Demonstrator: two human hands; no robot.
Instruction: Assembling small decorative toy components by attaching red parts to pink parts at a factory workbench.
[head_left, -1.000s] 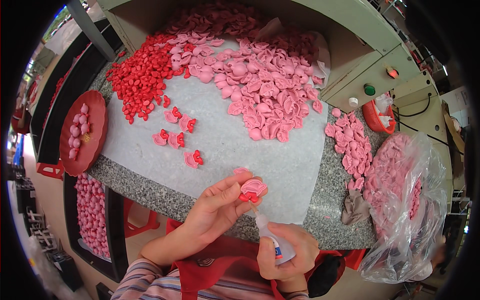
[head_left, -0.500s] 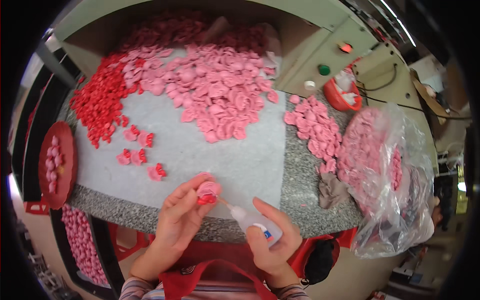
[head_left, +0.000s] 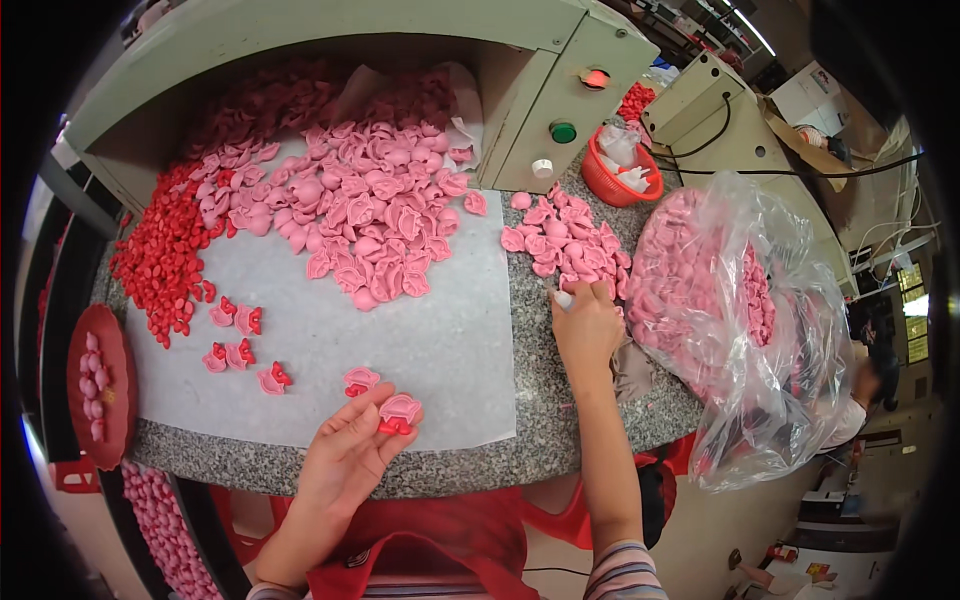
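Observation:
My left hand (head_left: 350, 450) pinches a small pink molded piece (head_left: 400, 408) with a red bow-like part along its lower edge. Just beyond those fingers, a similar pink-and-red piece (head_left: 361, 381) lies on the white paper. My right hand (head_left: 588, 325) reaches to the near edge of a small heap of pink pieces (head_left: 570, 240) on the speckled tabletop. It is closed around the squeeze bottle, whose whitish tip (head_left: 563, 298) shows beside the thumb; the hand hides the rest. Whether its fingertips grip a pink piece too is hidden.
Large piles of pink pieces (head_left: 380, 200) and red pieces (head_left: 160, 270) cover the far paper under a machine housing (head_left: 300, 30). Several joined pieces (head_left: 238, 355) lie at left, near a red dish (head_left: 115, 440). At right are a clear plastic bag (head_left: 740, 400) and a red basket (head_left: 620, 188).
My right hand has carried the bottle away from the held piece, rightward and forward to the small pink heap. My left hand still holds its pink-and-red piece. The view has shifted.

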